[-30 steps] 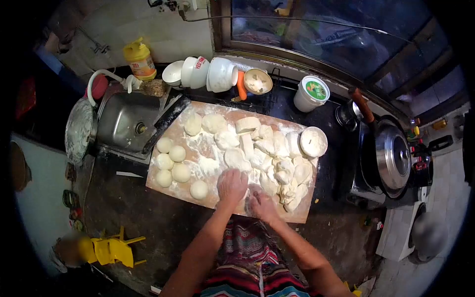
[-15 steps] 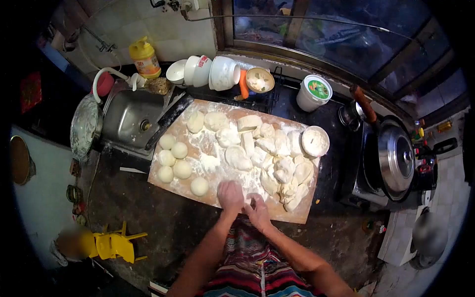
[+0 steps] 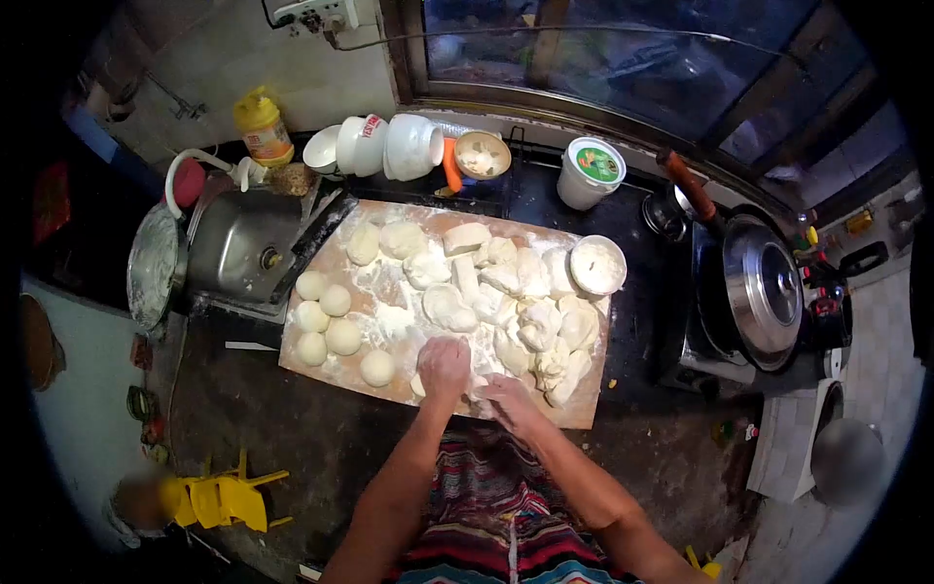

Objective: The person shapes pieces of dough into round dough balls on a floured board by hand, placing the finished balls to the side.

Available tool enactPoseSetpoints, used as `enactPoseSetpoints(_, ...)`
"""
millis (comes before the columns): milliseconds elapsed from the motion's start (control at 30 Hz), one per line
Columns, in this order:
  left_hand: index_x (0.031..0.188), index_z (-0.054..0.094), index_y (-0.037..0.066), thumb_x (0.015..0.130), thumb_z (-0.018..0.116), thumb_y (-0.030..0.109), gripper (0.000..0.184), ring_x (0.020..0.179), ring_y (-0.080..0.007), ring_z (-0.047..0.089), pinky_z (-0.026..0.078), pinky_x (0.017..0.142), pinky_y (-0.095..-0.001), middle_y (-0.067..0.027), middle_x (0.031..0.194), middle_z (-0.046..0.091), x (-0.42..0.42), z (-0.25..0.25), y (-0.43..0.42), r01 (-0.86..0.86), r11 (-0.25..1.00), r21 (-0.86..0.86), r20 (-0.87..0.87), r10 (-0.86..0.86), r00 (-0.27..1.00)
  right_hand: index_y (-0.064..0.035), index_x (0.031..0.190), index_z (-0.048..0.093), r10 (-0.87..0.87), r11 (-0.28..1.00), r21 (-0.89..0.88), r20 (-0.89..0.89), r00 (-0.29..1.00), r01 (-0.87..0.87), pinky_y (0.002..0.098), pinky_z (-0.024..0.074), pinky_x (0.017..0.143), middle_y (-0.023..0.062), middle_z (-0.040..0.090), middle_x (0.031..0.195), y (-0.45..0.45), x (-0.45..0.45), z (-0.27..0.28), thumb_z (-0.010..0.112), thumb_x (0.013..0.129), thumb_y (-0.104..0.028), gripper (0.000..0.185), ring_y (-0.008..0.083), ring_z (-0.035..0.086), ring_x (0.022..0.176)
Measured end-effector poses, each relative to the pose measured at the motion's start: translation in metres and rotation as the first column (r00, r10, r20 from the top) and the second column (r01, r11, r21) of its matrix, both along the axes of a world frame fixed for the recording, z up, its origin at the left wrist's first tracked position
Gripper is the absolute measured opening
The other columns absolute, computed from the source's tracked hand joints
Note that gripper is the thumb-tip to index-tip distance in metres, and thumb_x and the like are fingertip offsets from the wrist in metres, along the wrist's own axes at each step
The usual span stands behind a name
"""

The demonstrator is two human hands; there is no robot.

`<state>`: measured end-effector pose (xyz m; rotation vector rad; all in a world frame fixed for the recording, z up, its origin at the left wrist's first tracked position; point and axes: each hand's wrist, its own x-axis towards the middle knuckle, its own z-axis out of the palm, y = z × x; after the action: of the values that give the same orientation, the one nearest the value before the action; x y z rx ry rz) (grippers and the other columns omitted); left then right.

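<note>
Dough (image 3: 417,385) peeks out at eight o'clock from the left hand (image 3: 445,364) on the floured board (image 3: 581,413); right hand (image 3: 509,401) at four o'clock; I cannot tell whether either grip is closed.

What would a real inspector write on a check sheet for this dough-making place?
Surface: wooden board, dusted with flour
Job's things: six dough balls at left, dough pieces at right, floury bowl at the right edge
Clutter: white bowls, tub and yellow bottle behind
Hands: left hand and right hand at the near edge; grip unclear
Cables: one, across the window
Surroundings: sink left, lidded pan right
</note>
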<state>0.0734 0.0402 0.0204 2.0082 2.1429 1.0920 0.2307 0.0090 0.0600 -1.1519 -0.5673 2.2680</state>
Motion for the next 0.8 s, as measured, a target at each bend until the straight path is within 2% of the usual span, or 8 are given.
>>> enactPoseSetpoints(67,0.062,0.056,0.005,0.082,0.057,0.014,0.022,0.068,-0.0344,0.057,0.045,0.065,-0.0474,-0.0149,0.066,0.059,0.004,-0.001,0.003,-0.027,0.999,-0.044,-0.053,0.024,0.998,0.0015,0.104,0.061,0.085,0.925,0.359,0.133,0.987,-0.128,0.0226,0.0476,0.059,0.0069,0.065,0.086,-0.005,0.037,-0.021,0.066,0.084,-0.013,0.025,0.0131,0.060,0.067)
enactPoseSetpoints(133,0.063,0.057,0.004,0.083,0.055,0.016,0.024,0.069,-0.0342,0.058,0.046,0.066,-0.0474,-0.0149,0.068,0.060,0.005,0.000,0.008,-0.088,0.992,-0.088,-0.029,0.085,0.996,-0.0023,0.104,0.063,-0.087,0.987,0.144,0.097,0.991,0.073,0.0287,0.0485,0.062,0.0075,0.064,0.087,0.008,0.052,0.081,0.068,0.082,-0.018,0.028,0.0178,0.059,0.067)
enactPoseSetpoints(233,0.066,0.059,0.004,0.086,0.053,0.019,0.025,0.071,-0.0356,0.059,0.046,0.068,-0.0480,-0.0153,0.069,0.061,0.009,0.003,0.010,-0.201,0.969,-0.144,0.070,0.212,0.975,-0.0001,0.111,0.061,-0.286,0.761,0.569,0.725,0.627,-0.311,0.0382,0.0508,0.068,0.0169,0.063,0.089,0.026,0.093,0.065,0.069,0.082,-0.020,0.035,0.0267,0.061,0.075)
enactPoseSetpoints(367,0.076,0.062,0.004,0.088,0.051,0.023,0.025,0.076,-0.0381,0.059,0.045,0.073,-0.0488,-0.0159,0.074,0.063,-0.006,0.003,0.020,-0.160,0.840,-0.519,0.310,0.359,0.880,-0.0031,0.103,0.061,-0.352,0.489,0.474,0.875,0.332,-0.732,0.0448,0.0476,0.075,0.0206,0.057,0.091,0.044,0.088,0.024,0.067,0.081,-0.019,0.028,0.0401,0.059,0.082)
enactPoseSetpoints(467,0.081,0.061,0.004,0.087,0.054,0.023,0.021,0.079,-0.0396,0.058,0.044,0.076,-0.0487,-0.0177,0.080,0.062,-0.024,-0.008,0.019,0.109,0.878,-0.467,0.308,0.046,0.950,-0.0030,0.098,0.058,-0.333,0.607,0.488,0.873,0.356,-0.628,0.0445,0.0477,0.074,0.0203,0.058,0.093,0.057,0.077,0.054,0.066,0.083,-0.020,0.024,0.0393,0.059,0.083)
enactPoseSetpoints(567,0.084,0.060,0.003,0.085,0.059,0.022,0.020,0.081,-0.0398,0.057,0.044,0.077,-0.0479,-0.0195,0.084,0.060,-0.015,0.032,0.001,0.283,0.959,-0.018,0.155,-0.277,0.948,-0.0016,0.096,0.057,-0.354,0.721,0.545,0.820,0.449,-0.428,0.0430,0.0485,0.074,0.0203,0.061,0.090,0.038,0.064,0.079,0.062,0.085,-0.019,0.022,0.0349,0.062,0.083)
enactPoseSetpoints(667,0.086,0.060,0.002,0.082,0.063,0.022,0.021,0.080,-0.0403,0.056,0.044,0.076,-0.0476,-0.0203,0.084,0.058,-0.014,0.009,-0.005,0.324,0.945,-0.037,0.146,-0.315,0.938,-0.0002,0.109,0.058,-0.162,0.802,0.424,0.832,0.530,-0.420,0.0405,0.0493,0.073,0.0198,0.061,0.083,0.003,0.032,0.034,0.060,0.085,-0.020,0.031,0.0304,0.061,0.079)
enactPoseSetpoints(800,0.085,0.059,0.001,0.082,0.062,0.022,0.022,0.079,-0.0403,0.056,0.043,0.072,-0.0478,-0.0213,0.083,0.058,-0.003,0.032,-0.028,0.092,0.933,-0.348,0.550,0.124,0.826,-0.0028,0.124,0.051,0.096,0.883,0.319,0.597,0.797,-0.345,0.0420,0.0467,0.084,0.0212,0.059,0.098,-0.007,-0.011,0.025,0.063,0.083,-0.019,0.045,0.0344,0.058,0.095)
